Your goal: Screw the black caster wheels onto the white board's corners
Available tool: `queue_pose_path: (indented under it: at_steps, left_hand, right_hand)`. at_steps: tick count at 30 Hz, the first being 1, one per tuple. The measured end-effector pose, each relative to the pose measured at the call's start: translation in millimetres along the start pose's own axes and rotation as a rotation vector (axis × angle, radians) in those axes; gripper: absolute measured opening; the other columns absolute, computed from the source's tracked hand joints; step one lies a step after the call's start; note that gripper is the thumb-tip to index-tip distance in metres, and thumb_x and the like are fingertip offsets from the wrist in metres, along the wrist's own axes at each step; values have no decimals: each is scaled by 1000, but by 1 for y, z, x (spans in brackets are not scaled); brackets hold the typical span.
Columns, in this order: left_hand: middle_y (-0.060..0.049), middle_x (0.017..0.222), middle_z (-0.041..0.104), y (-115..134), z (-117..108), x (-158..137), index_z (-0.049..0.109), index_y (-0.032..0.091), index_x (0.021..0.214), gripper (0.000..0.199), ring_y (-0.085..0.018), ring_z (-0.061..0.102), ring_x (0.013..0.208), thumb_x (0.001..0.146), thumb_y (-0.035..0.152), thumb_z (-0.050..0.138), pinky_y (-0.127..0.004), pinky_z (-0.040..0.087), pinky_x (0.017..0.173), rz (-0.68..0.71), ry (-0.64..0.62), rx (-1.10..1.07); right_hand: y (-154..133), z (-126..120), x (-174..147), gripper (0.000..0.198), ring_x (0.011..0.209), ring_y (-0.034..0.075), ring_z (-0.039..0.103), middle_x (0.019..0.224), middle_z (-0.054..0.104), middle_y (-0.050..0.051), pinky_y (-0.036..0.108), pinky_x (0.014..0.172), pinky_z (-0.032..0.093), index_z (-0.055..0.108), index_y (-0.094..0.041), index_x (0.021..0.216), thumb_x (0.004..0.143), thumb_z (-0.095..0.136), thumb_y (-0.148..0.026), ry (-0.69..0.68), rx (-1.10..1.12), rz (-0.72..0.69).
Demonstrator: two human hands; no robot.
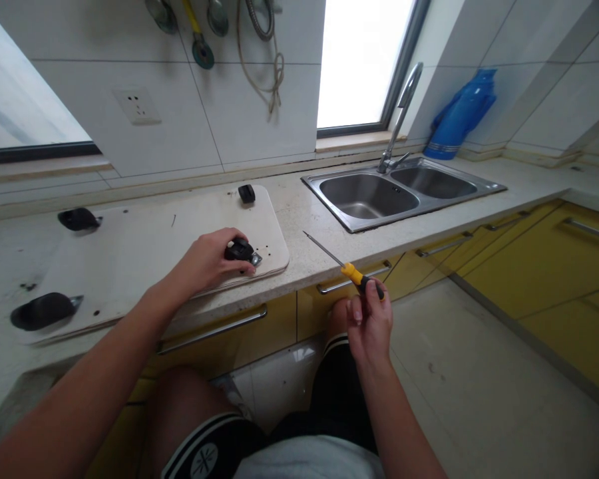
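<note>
My left hand (218, 256) is closed around a black caster (239, 249) at the near right corner of a white board (144, 259). The caster's metal bracket and a few small holes in the board show just right of my fingers. In my right hand (372, 319) is a screwdriver (352, 271) with a yellow and black handle, held off the counter's front edge, its shaft pointing up and left. Two more black casters, a far one (78, 219) and a near one (44, 311), stand at the board's left end. A small black piece (247, 193) sits at its far right corner.
A double steel sink (337, 206) with a tall faucet (402, 116) is set in the counter (299, 219) to the right. Behind it stands a blue thermos-like container (462, 116). Yellow drawers with metal handles (214, 329) lie below. Pipes and a cable (274, 80) hang on the wall.
</note>
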State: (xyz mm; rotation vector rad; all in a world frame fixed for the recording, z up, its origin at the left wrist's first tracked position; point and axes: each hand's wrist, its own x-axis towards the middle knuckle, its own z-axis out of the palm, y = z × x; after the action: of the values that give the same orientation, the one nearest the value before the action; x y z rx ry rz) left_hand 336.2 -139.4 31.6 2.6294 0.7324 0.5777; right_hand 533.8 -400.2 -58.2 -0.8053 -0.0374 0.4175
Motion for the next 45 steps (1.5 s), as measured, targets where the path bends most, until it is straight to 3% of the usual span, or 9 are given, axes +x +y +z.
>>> queue_pose_path:
  at_steps: [4, 10, 14, 18, 24, 29, 37, 45]
  left_hand:
    - [-10, 104, 80, 5, 12, -5, 73, 25, 101, 55, -34, 75, 95, 84, 76, 82, -44, 57, 84, -7, 114, 70]
    - [-10, 114, 73, 12, 31, -7, 71, 24, 130, 52, -31, 71, 102, 101, 66, 68, -44, 56, 93, 32, 258, 40]
    - [-5, 104, 65, 13, 36, -10, 68, 26, 145, 53, -22, 61, 81, 103, 58, 68, -39, 57, 85, 7, 246, -33]
    - [-5, 104, 63, 6, 34, -13, 64, 27, 154, 59, -20, 60, 80, 102, 54, 70, -37, 57, 83, 30, 189, -107]
    - [-8, 118, 71, 4, 31, -14, 75, 24, 127, 45, -23, 68, 93, 92, 53, 80, -37, 61, 83, 15, 175, -214]
    - [-10, 130, 69, 9, 31, -15, 73, 22, 132, 47, -23, 71, 102, 96, 52, 75, -38, 66, 88, -18, 163, -313]
    - [-9, 113, 78, 11, 32, -18, 75, 21, 124, 50, -23, 74, 89, 89, 56, 83, -41, 67, 87, -42, 221, -340]
    - [-10, 105, 82, 12, 36, -20, 75, 17, 126, 59, -26, 80, 89, 83, 56, 89, -44, 70, 88, -108, 199, -474]
  right_hand:
    - [2, -1, 0, 67, 38, 1, 35, 66, 62, -15, 19, 42, 25, 59, -25, 106, 66, 106, -50, -3, -17, -7]
    - [3, -3, 2, 65, 38, 1, 33, 66, 61, -15, 20, 40, 24, 59, -25, 107, 68, 104, -52, 0, -39, -21]
    - [3, -5, 3, 62, 38, 2, 33, 64, 57, -15, 20, 40, 22, 59, -25, 107, 71, 102, -51, -8, -64, -44]
    - [1, -4, 4, 59, 37, 2, 35, 64, 56, -15, 20, 38, 21, 60, -25, 107, 73, 102, -50, -14, -91, -79]
    - [2, 3, 5, 61, 37, 2, 40, 68, 58, -14, 18, 37, 24, 61, -24, 108, 72, 102, -51, -19, -108, -109]
    - [6, 4, 3, 60, 37, 1, 40, 70, 58, -13, 17, 36, 23, 61, -24, 107, 73, 102, -52, -11, -122, -110]
    - [3, 5, 0, 59, 37, 2, 42, 67, 56, -14, 16, 37, 27, 60, -24, 109, 75, 100, -50, -19, -140, -155]
    - [-2, 13, 1, 49, 40, 7, 51, 64, 59, -13, 17, 41, 37, 58, -27, 116, 88, 93, -46, -86, -268, -365]
